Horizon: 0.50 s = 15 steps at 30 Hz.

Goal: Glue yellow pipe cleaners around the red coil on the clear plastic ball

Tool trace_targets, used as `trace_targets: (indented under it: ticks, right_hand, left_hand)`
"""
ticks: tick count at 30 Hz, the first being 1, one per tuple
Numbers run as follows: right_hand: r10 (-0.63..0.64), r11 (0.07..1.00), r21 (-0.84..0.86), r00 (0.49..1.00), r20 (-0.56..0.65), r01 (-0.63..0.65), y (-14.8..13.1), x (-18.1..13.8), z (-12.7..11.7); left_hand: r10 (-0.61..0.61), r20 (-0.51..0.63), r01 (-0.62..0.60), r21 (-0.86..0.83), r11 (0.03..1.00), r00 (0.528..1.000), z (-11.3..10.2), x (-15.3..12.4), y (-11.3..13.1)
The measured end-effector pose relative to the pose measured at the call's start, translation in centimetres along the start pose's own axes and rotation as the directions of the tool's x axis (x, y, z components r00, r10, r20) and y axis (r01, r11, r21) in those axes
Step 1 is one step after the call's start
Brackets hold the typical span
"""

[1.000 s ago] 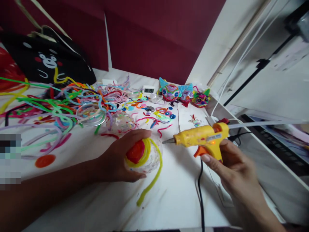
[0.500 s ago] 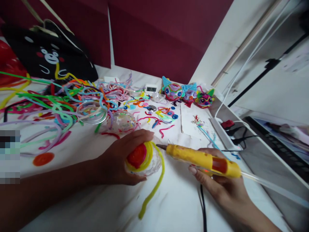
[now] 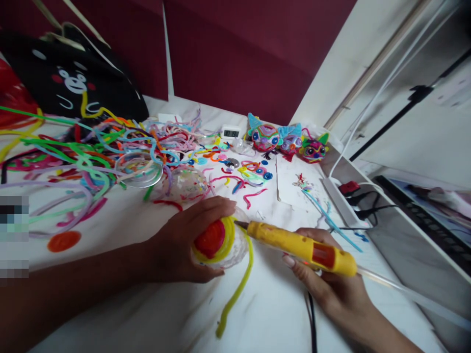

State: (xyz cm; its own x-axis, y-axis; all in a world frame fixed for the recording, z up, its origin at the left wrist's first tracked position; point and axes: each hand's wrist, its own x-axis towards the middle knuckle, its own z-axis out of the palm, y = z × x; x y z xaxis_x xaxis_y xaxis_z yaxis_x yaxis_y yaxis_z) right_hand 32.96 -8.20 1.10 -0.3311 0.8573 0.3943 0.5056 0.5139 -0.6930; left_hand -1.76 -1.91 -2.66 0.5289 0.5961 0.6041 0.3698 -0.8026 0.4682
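My left hand [image 3: 195,235] is wrapped round a clear plastic ball [image 3: 240,249], part of which my fingers hide. Coiled on the ball's face are pipe cleaners, red and pink in the middle with a yellow pipe cleaner [image 3: 241,299] round them. Its loose end hangs down towards me onto the table. My right hand [image 3: 324,274] grips a yellow hot glue gun [image 3: 294,245], a clear glue stick [image 3: 405,291] sticking out of its back. The dark nozzle points left and sits at the ball's edge, by the yellow pipe cleaner; whether it touches I cannot tell.
Tangled pipe cleaners [image 3: 91,152] spread over the left side. Behind the ball lie a clear half-shell [image 3: 186,184] and small coiled pieces. Several finished animal heads [image 3: 265,137] stand at the back beside a small digital clock [image 3: 231,132]. A power strip [image 3: 342,201] lies at right.
The glue gun has moved slightly left, bringing its nozzle closer to the ball. The yellow loose end has shifted a little to the right. My left hand keeps its hold.
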Motion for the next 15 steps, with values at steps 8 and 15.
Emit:
trace_targets:
  ticks: [8,15]
  right_hand:
    - [0.026,0.989,-0.147,1.000,0.001,-0.025,0.04,-0.60,0.11]
    - [0.012,0.985,-0.174,1.000,-0.007,-0.013,-0.15,-0.67,0.47]
  left_hand:
    - [0.007,-0.016,-0.007,0.013,1.000,1.000,0.23,0.05,0.15]
    - [0.010,-0.025,-0.009,0.022,1.000,1.000,0.13,0.10,0.33]
